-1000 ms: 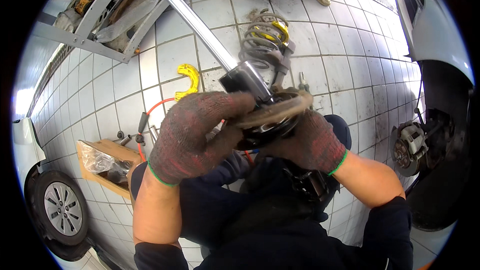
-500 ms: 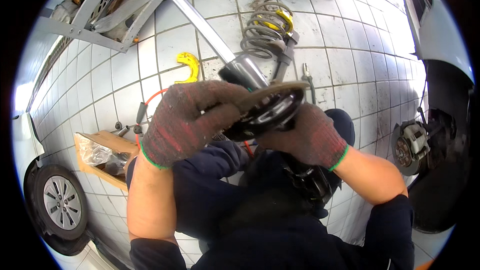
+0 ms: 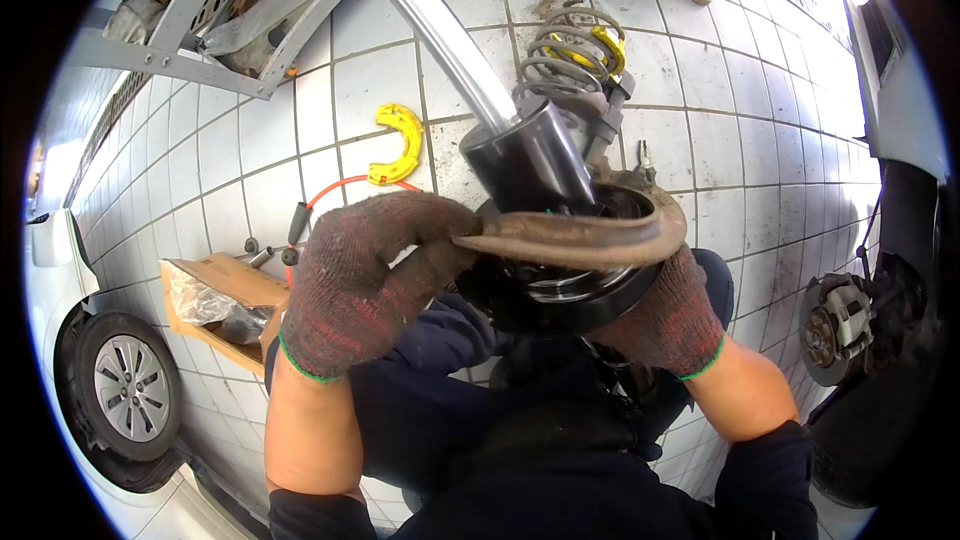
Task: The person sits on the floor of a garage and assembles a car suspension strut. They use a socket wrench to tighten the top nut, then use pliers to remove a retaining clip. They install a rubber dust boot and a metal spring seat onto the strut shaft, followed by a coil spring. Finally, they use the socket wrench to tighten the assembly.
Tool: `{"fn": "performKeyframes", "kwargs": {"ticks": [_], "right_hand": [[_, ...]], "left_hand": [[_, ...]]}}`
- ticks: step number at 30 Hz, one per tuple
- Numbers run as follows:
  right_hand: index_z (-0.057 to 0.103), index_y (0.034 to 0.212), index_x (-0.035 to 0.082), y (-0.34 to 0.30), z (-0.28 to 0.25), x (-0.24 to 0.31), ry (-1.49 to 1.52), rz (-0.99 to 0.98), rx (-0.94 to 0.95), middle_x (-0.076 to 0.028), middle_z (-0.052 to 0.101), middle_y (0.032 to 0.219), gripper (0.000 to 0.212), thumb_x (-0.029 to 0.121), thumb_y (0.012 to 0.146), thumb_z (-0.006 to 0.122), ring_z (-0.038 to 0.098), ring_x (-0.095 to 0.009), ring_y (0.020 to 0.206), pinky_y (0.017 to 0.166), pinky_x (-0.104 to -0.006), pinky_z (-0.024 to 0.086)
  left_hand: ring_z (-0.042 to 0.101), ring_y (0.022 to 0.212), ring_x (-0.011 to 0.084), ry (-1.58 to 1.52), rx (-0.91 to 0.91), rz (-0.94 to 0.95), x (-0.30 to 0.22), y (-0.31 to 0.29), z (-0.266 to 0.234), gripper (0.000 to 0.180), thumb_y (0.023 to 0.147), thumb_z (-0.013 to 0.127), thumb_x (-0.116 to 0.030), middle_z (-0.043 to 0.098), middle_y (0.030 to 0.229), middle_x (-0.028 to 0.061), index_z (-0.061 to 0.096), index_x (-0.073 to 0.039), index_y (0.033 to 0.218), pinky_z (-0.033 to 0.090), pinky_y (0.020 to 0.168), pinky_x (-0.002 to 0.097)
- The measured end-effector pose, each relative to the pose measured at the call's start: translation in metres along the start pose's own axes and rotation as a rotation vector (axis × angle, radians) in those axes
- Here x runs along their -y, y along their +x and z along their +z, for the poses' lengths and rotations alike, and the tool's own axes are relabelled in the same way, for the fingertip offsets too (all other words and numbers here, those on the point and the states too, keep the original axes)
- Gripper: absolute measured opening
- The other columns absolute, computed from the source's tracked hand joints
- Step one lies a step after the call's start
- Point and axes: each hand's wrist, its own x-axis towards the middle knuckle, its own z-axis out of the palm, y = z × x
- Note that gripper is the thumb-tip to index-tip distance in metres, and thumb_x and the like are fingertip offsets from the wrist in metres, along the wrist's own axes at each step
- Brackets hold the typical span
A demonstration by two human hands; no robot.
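Holding a black metal strut [image 3: 530, 155] larger in view than half a second ago

Pinching the left edge of a worn brown ring [image 3: 585, 240] between bent thumb and forefinger of the left hand [image 3: 365, 285], in a dark knit glove with red flecks, closed down to the ring's thickness. Supporting a glossy black round cup [image 3: 550, 310], just below that ring, with the similarly gloved right hand [image 3: 668, 320]; cannot tell the spread of the right fingers, mostly hidden under the cup. Keeping the strut in front of the body, above the lap, with its long shiny silver rod [image 3: 435, 35] slanting to the upper left. Now losing the rod's tip beyond the upper edge, and showing the ring broader and nearer level. Also seeing the yellow C-shaped piece [image 3: 411, 145] and grey coil spring [image 3: 570, 60] on the white floor tiles [image 3: 730, 140] farther right in view.
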Motion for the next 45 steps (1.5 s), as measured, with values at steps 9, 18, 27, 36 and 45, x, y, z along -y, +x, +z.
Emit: {"fn": "performKeyframes", "kwargs": {"ticks": [9,18,27,36,45], "right_hand": [[0.076,0.136,0.007,0.026,0.007,-0.001,0.235,0.019,-0.003,-0.011,0.083,0.129,0.053,0.028,0.091,0.095,0.080,-0.028,0.120,0.107,-0.0418,0.062],[0.079,0.132,0.010,0.027,-0.015,0.019,0.525,0.340,0.199,-0.019,0.080,0.122,0.042,0.037,0.101,0.085,0.078,-0.028,0.117,0.102,-0.0429,0.062],[0.080,0.114,0.001,0.011,-0.006,0.034,0.536,0.611,0.278,-0.010,0.079,0.099,0.037,0.036,0.109,0.068,0.076,-0.018,0.090,0.082,-0.0353,0.062],[0.081,0.115,0.000,-0.002,0.009,0.032,0.773,0.818,0.243,-0.010,0.079,0.097,0.037,0.036,0.105,0.075,0.076,-0.018,0.086,0.078,-0.0350,0.063],[0.078,0.112,0.001,0.010,0.013,0.026,0.777,0.685,0.256,-0.009,0.078,0.095,0.033,0.032,0.102,0.079,0.075,-0.018,0.083,0.076,-0.0346,0.062]], "left_hand": [[0.078,0.104,0.0296,0.120,0.095,0.323,0.000,0.009,0.000,0.019,0.091,0.079,-0.001,0.079,0.112,0.0164,0.078,-0.002,0.109,0.062,0.091,0.0412],[0.071,0.123,0.0266,-0.310,0.014,-0.035,-0.010,0.002,0.008,0.036,0.093,0.071,-0.016,0.076,0.130,0.0161,0.074,0.004,0.122,0.056,0.109,0.0427],[0.075,0.113,0.0192,-0.120,0.051,-0.053,-0.019,0.021,0.032,0.045,0.103,0.074,-0.021,0.082,0.123,0.0139,0.075,0.003,0.142,0.060,0.105,0.0354],[0.075,0.122,0.0215,-0.387,0.135,-0.088,-0.004,0.028,0.048,0.044,0.107,0.074,-0.020,0.082,0.129,0.0152,0.075,0.003,0.144,0.060,0.110,0.0368],[0.078,0.114,0.0208,-0.378,0.229,-0.196,-0.001,0.027,0.033,0.040,0.104,0.074,-0.015,0.083,0.124,0.0149,0.077,0.005,0.139,0.064,0.103,0.0356]]}}
